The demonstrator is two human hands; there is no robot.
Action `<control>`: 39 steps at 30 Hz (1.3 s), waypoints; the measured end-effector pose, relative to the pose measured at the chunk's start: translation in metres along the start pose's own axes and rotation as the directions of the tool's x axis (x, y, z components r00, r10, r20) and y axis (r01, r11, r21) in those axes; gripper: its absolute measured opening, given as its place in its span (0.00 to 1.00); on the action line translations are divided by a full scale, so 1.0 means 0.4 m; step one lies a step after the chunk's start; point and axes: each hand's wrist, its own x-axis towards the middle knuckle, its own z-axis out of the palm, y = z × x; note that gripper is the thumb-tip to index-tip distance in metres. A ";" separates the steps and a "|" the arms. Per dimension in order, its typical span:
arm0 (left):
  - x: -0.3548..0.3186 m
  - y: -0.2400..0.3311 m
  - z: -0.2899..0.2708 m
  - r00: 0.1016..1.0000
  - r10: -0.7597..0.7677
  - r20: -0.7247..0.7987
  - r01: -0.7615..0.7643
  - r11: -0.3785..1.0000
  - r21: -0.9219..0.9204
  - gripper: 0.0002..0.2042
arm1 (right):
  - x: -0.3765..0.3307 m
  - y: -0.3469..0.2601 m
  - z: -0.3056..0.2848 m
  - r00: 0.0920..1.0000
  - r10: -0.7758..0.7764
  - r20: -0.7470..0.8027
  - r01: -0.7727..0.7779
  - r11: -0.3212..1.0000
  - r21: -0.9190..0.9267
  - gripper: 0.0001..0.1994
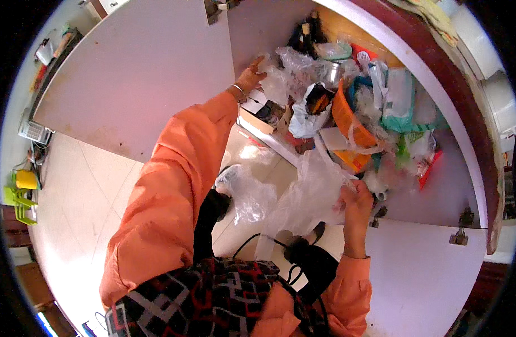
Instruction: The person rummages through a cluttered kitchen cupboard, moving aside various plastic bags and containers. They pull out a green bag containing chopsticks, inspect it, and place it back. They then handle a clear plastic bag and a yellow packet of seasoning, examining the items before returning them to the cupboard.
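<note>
The orange basket (348, 115) stands tilted among the clutter inside the cupboard (258, 33), whose doors are swung wide. On the person's side of the basket, the right hand (356, 196) has its fingers pinched together on a clear plastic bag (308, 194), which hangs over the floor (89, 185), past the cupboard's front edge. Well to the left of the basket, the left hand (251, 77) reaches in beside a bunch of crumpled bags (277, 84); its fingers look slightly apart, but whether they grip any plastic cannot be told.

Judging by how things lie, only a little is out: the held bag and another clear bag (249, 194), to the left of and nearer the person than the basket. Much is left inside. Just left of the basket sits a stuffed white bag (304, 122), with an open cardboard box (257, 121) farther left; behind the basket is a metal canister (333, 73), and to its right a red packet (430, 169). Nothing there looks neatly arranged yet.
</note>
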 end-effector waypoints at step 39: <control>-0.364 0.326 0.015 0.836 0.054 0.546 0.508 0.297 -0.809 0.15 | -0.027 -0.064 0.074 0.883 0.103 0.458 -0.140 0.989 0.048 0.26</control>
